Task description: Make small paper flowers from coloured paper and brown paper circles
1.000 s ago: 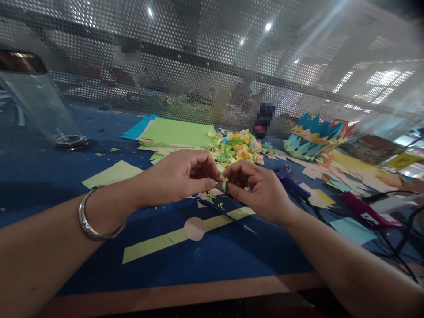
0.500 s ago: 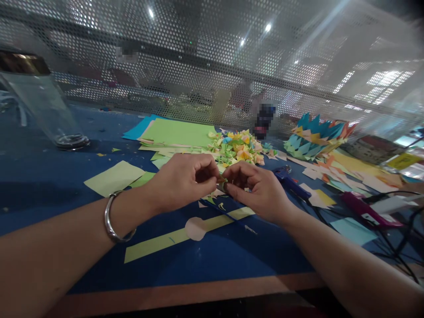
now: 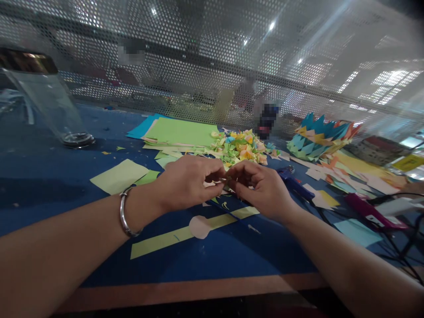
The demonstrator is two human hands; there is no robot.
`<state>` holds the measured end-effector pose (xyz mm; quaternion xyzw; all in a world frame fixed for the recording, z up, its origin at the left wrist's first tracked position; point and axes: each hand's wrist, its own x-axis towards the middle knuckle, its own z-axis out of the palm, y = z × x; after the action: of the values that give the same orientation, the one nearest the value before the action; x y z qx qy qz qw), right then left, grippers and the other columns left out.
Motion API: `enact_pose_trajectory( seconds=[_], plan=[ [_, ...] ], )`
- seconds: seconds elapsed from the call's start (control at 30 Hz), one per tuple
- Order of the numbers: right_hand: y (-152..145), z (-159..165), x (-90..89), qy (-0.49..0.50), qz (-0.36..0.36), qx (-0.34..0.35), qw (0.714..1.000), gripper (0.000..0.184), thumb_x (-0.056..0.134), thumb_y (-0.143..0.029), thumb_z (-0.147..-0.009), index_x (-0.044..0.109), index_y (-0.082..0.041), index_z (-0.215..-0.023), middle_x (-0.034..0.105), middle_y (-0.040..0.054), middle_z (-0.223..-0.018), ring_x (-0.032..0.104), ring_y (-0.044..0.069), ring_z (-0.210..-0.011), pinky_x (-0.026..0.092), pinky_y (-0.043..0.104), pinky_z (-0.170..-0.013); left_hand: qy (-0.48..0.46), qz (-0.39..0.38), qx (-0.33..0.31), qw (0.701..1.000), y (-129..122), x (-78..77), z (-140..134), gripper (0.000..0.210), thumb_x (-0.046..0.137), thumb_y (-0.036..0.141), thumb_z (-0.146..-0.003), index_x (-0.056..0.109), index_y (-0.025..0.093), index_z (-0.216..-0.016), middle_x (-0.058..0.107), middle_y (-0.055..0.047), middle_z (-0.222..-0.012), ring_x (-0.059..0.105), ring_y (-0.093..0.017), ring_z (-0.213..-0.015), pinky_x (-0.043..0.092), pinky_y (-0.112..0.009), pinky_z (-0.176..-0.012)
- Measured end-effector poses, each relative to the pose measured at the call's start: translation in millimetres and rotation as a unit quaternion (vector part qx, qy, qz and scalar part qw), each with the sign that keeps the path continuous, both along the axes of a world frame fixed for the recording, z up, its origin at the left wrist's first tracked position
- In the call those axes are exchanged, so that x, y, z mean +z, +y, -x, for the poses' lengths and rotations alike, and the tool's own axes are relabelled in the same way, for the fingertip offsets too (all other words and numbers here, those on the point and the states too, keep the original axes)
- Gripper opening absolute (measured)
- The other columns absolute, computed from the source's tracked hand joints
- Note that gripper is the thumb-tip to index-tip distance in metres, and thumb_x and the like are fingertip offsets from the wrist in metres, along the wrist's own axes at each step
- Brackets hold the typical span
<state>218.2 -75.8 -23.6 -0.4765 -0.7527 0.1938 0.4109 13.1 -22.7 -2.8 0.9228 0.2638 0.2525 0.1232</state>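
My left hand and my right hand meet over the blue table, fingertips nearly touching. Both are closed in a pinch around a small piece of greenish paper, mostly hidden by the fingers. Below them lies a pale green paper strip with a round pinkish paper disc on it. A thin blue stick crosses the strip. Just behind the hands is a heap of small folded paper flowers in yellow, green and orange.
A glass bottle stands at left. Coloured sheets are stacked behind. On the right are a blue glue gun, a spiky paper ring, paper scraps, a magenta power strip and cables. A perforated metal screen bounds the back.
The view has shifted slightly, so most things sit a little further right. Both hands stay together at the small paper piece, their fingertips slightly closer.
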Motion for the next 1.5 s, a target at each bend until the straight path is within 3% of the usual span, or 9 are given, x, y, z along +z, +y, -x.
enact_pose_trajectory(
  seconds=[0.27,0.43,0.97,1.37,1.5],
  plan=[
    [-1,-1,2.2,-0.023,-0.009,-0.013,1.000,0.010,0.065,-0.022,-0.086,0.064,-0.018,-0.095,0.062,-0.0008,-0.075,0.053,0.010,-0.061,0.042,0.023,-0.054,-0.078,0.183,-0.026,0.980,4,-4.0,2,0.016,0.060,0.027,-0.085,0.069,0.017,-0.093,0.073,-0.003,-0.083,0.067,-0.015,-0.076,0.049,-0.025,-0.067],
    [-2,-2,2.5,-0.016,-0.007,-0.011,1.000,0.011,0.066,-0.023,-0.086,0.065,-0.019,-0.096,0.062,-0.0006,-0.075,0.055,0.010,-0.062,0.043,0.023,-0.055,-0.108,0.251,-0.065,0.960,8,0.6,4,0.013,0.061,0.024,-0.085,0.068,0.017,-0.093,0.071,-0.003,-0.081,0.065,-0.014,-0.074,0.051,-0.025,-0.068],
    [-5,-3,3.4,0.003,0.002,0.005,1.000,0.011,0.066,-0.023,-0.087,0.064,-0.019,-0.097,0.061,-0.0015,-0.074,0.055,0.009,-0.060,0.042,0.023,-0.053,-0.110,0.251,-0.057,0.960,8,7.1,7,0.016,0.067,0.029,-0.084,0.074,0.017,-0.092,0.074,-0.006,-0.081,0.066,-0.015,-0.074,0.052,-0.026,-0.066],
    [-4,1,2.7,-0.014,-0.011,-0.003,1.000,0.009,0.065,-0.024,-0.088,0.065,-0.019,-0.095,0.062,-0.0010,-0.073,0.054,0.010,-0.061,0.043,0.023,-0.054,-0.126,0.152,0.030,0.980,0,-5.7,-3,0.010,0.061,0.024,-0.082,0.067,0.017,-0.080,0.067,0.000,-0.068,0.059,-0.011,-0.061,0.043,-0.022,-0.055],
    [-5,1,2.4,-0.002,-0.021,-0.001,1.000,0.009,0.065,-0.025,-0.089,0.065,-0.019,-0.095,0.062,-0.0004,-0.076,0.055,0.010,-0.062,0.043,0.023,-0.054,-0.153,0.210,-0.010,0.966,-1,-3.2,-3,0.008,0.061,0.024,-0.084,0.065,0.017,-0.083,0.066,-0.001,-0.070,0.059,-0.011,-0.063,0.046,-0.023,-0.058]
  ],
)
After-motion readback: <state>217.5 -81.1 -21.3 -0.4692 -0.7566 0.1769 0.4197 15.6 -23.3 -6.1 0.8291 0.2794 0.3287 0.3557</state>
